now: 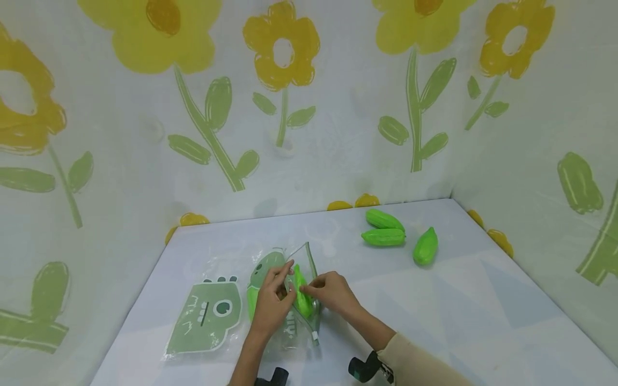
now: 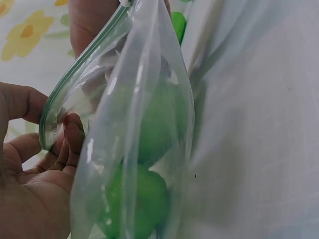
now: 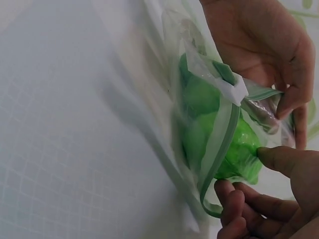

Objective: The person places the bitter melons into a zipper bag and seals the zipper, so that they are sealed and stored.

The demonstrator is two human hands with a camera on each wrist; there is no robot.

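Observation:
A clear zip bag (image 1: 270, 264) with a green cartoon print lies on the table, its green-edged mouth spread apart. The left hand (image 1: 272, 303) pinches one side of that mouth; in the left wrist view, its thumb and fingers are at the green zip strip (image 2: 67, 79). At the opening, the right hand (image 1: 333, 292) holds a bright green gourd (image 1: 301, 295) between thumb and fingers. More green gourds (image 2: 134, 199) show blurred through the plastic in the left wrist view. A white slider (image 3: 234, 92) sits on the zip strip.
To the left lies another clear bag with a green cartoon face (image 1: 207, 316). Three green gourds (image 1: 383, 237) rest at the back right of the white table (image 1: 386, 289). Flower-printed cloth walls (image 1: 328, 155) stand behind and at the sides.

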